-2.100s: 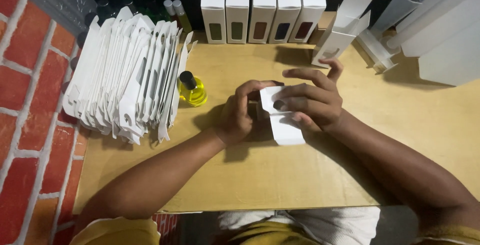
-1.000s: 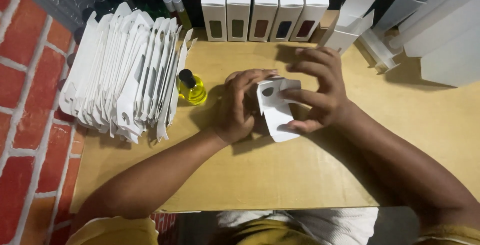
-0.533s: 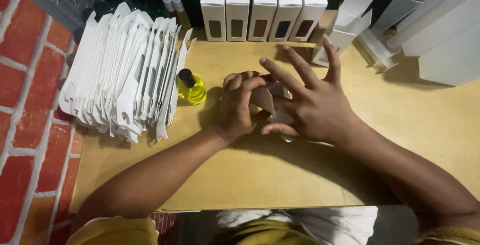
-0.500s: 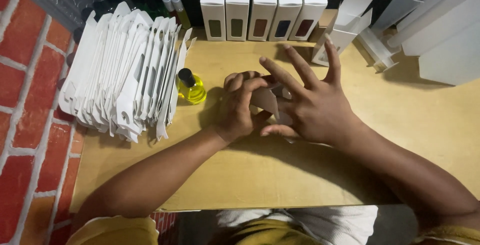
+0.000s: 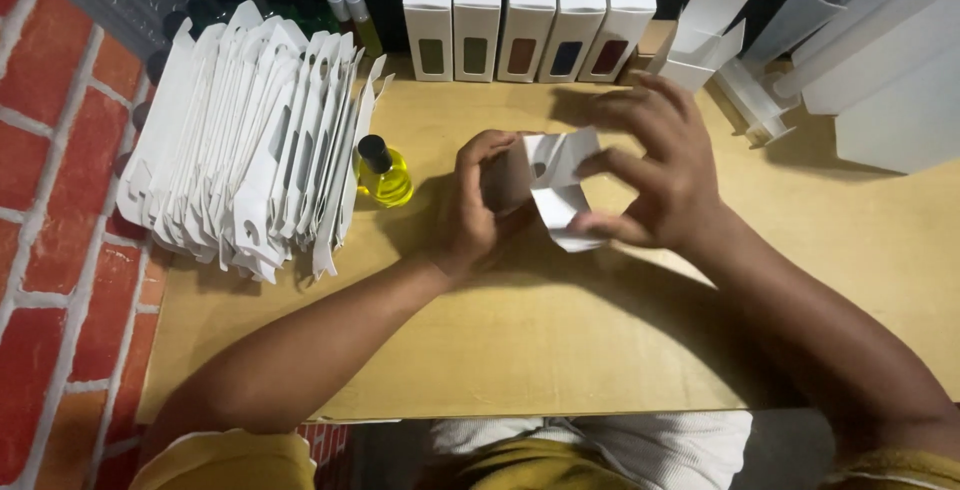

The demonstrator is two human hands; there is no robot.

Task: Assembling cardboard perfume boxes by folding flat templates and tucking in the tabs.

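Note:
Both of my hands hold a small white cardboard box blank (image 5: 558, 185), partly folded, just above the middle of the wooden table (image 5: 520, 350). My left hand (image 5: 475, 205) grips its left side with fingers curled around it. My right hand (image 5: 655, 170) pinches its right side, fingertips on the upper and lower flaps. A small bottle of yellow liquid with a black cap (image 5: 382, 172) stands to the left of my left hand.
A stack of flat white box blanks (image 5: 250, 145) leans at the left by a red brick wall (image 5: 50, 210). Several assembled white boxes with windows (image 5: 525, 25) line the back edge. An open white box (image 5: 705, 35) and clear plastic pieces (image 5: 810, 20) stand at the back right.
My right hand, spread flat over the box half a second ago, has drawn back to pinch its right side. The blank now shows between my hands, its flaps opened out.

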